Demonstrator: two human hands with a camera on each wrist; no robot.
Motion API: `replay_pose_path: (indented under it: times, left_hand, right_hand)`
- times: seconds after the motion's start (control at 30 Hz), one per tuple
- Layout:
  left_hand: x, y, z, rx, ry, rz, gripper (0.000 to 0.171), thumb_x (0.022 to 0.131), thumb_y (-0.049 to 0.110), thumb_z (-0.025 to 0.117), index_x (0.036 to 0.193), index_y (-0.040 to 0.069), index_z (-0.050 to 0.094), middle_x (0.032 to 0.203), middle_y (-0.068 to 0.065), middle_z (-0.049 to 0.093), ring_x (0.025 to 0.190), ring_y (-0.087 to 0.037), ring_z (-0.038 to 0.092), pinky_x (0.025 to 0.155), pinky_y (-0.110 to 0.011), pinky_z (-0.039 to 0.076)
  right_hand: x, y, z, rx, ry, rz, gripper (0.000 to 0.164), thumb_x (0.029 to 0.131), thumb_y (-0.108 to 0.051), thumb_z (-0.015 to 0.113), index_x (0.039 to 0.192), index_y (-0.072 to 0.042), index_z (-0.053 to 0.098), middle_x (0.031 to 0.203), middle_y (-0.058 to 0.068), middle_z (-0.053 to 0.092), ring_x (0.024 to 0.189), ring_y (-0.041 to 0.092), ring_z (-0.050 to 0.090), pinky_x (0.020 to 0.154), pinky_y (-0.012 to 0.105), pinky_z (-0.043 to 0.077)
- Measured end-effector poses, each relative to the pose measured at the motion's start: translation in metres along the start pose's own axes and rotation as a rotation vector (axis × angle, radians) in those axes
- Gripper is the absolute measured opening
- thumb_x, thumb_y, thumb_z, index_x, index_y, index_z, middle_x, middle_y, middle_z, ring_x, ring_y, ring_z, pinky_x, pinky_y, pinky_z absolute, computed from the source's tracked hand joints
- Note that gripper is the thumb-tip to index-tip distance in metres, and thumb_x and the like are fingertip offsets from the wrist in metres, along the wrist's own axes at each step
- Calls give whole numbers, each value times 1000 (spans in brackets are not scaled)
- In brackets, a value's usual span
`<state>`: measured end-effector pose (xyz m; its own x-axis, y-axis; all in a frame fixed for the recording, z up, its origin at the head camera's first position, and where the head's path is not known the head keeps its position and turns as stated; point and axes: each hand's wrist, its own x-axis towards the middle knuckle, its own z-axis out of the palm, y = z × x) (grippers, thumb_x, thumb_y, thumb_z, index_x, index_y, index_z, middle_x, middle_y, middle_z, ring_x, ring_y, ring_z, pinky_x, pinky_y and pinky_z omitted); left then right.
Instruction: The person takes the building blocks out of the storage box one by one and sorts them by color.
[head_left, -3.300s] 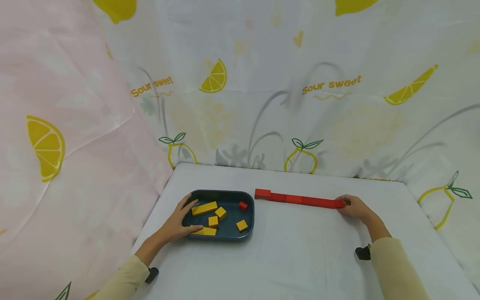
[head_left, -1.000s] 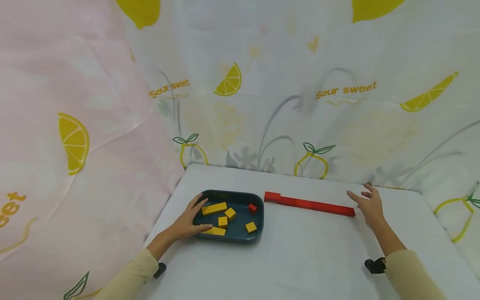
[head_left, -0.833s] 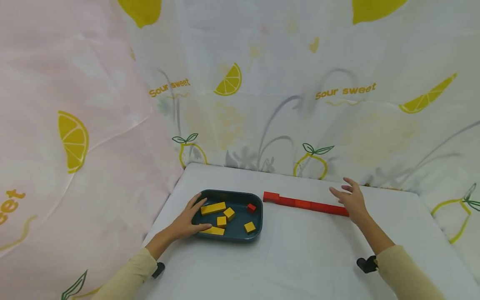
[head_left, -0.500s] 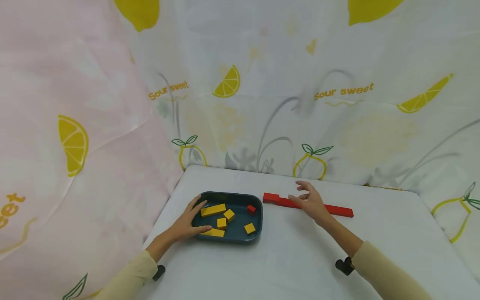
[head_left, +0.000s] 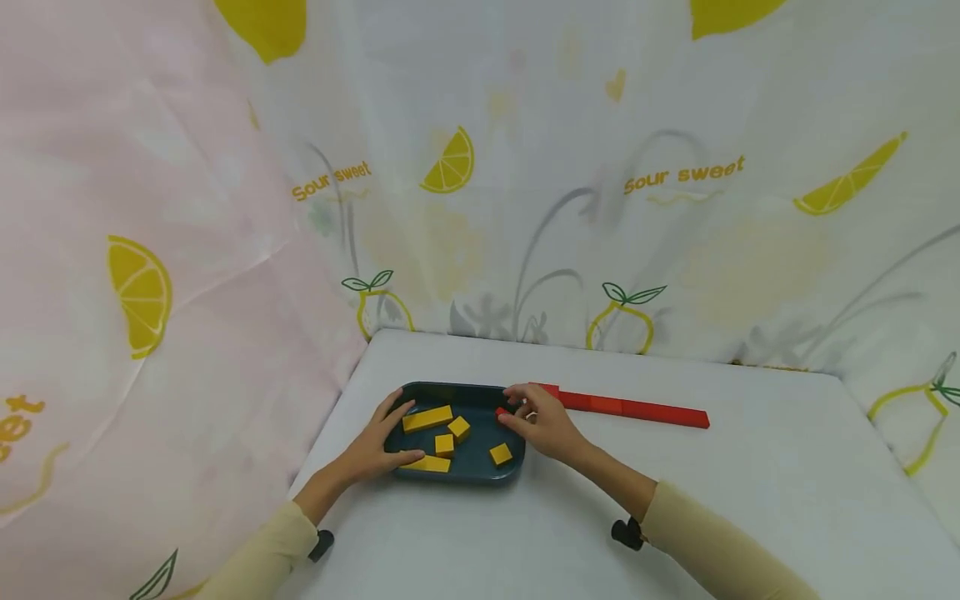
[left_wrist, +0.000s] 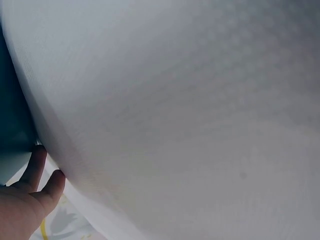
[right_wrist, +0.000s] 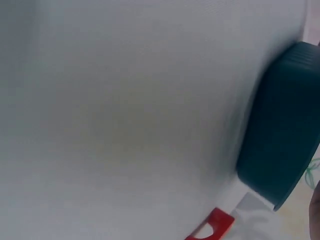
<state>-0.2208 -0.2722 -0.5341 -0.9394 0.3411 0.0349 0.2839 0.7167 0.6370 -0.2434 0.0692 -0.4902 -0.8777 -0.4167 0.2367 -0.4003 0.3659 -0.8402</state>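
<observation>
My left hand (head_left: 375, 443) holds the left end of a dark teal tray (head_left: 480, 477), thumb and fingers reaching over its rim. In the left wrist view, two fingers of the left hand (left_wrist: 30, 200) lie against the tray's outer side. A small red block (head_left: 500, 412) sits in the tray's right part, partly hidden by my right hand (head_left: 551, 427). The thumb and fingers of that hand stand around the block, slightly parted. Inside the tray are two long yellow blocks (head_left: 427, 418) and several yellow cubes (head_left: 500, 454). The right wrist view shows the tray's outside (right_wrist: 280, 125).
A row of red blocks (head_left: 637, 409) runs rightward from behind my right hand across the white table (head_left: 600, 492). Its left end block stands higher. A lemon-print cloth (head_left: 540, 208) hangs along the back and a pinkish one at the left.
My right hand has let go of the row's right end, crossed leftward over the row and come down at the small red block in the tray. My left hand stays on the tray.
</observation>
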Motion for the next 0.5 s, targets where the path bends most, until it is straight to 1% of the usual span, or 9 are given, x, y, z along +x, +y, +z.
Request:
replay_pose_path:
  times: [0.07, 0.13, 0.23, 0.3, 0.37, 0.43, 0.5]
  left_hand:
    - [1, 1, 0, -8, -1, 1, 93, 83, 50, 75, 156, 12, 31, 167, -11, 6, 149, -43, 19, 110, -70, 29]
    - [1, 1, 1, -17, 1, 0, 92, 82, 49, 76, 155, 12, 32, 167, -12, 7, 149, -44, 19, 110, -70, 28]
    - [1, 1, 4, -12, 6, 6, 91, 82, 49, 75, 155, 12, 33, 166, -12, 8, 148, -44, 20, 109, -70, 29]
    - [1, 1, 5, -10, 7, 10, 91, 83, 49, 75, 155, 12, 34, 166, -13, 8, 148, -44, 21, 109, -70, 30]
    - [0, 1, 5, 7, 9, 8, 91, 83, 50, 74, 155, 12, 34, 166, -13, 8, 148, -45, 22, 109, -70, 31]
    - [0, 2, 4, 12, 20, 7, 90, 83, 49, 74, 154, 12, 34, 166, -13, 8, 147, -45, 22, 108, -70, 31]
    - [1, 4, 3, 17, 32, 10, 89, 84, 49, 74, 154, 12, 35, 166, -13, 9, 147, -45, 23, 108, -70, 31]
  right_hand:
    - [1, -2, 8, 4, -12, -30, 40, 90, -20, 73, 125, -4, 60, 112, 19, 62, 85, 16, 65, 73, 19, 56]
    - [1, -4, 17, 8, -21, -43, 39, 91, -21, 73, 124, -6, 60, 112, 18, 61, 84, 13, 64, 73, 19, 56]
    - [2, -6, 29, -28, -29, -77, 38, 92, -22, 71, 124, -5, 60, 112, 19, 61, 81, 12, 62, 73, 20, 55]
    - [3, -8, 36, -66, -37, -78, 38, 93, -24, 70, 124, -4, 60, 114, 19, 61, 81, 12, 62, 72, 20, 55]
    - [5, -11, 42, -112, -47, -62, 40, 95, -28, 68, 125, -2, 59, 117, 18, 60, 83, 12, 62, 73, 20, 54]
    - [9, -14, 48, -155, -46, -20, 43, 96, -33, 65, 126, -3, 59, 120, 16, 59, 86, 13, 60, 75, 22, 54]
    - [13, -18, 53, -194, -34, 16, 45, 98, -37, 62, 127, -3, 59, 120, 15, 57, 90, 16, 59, 77, 26, 54]
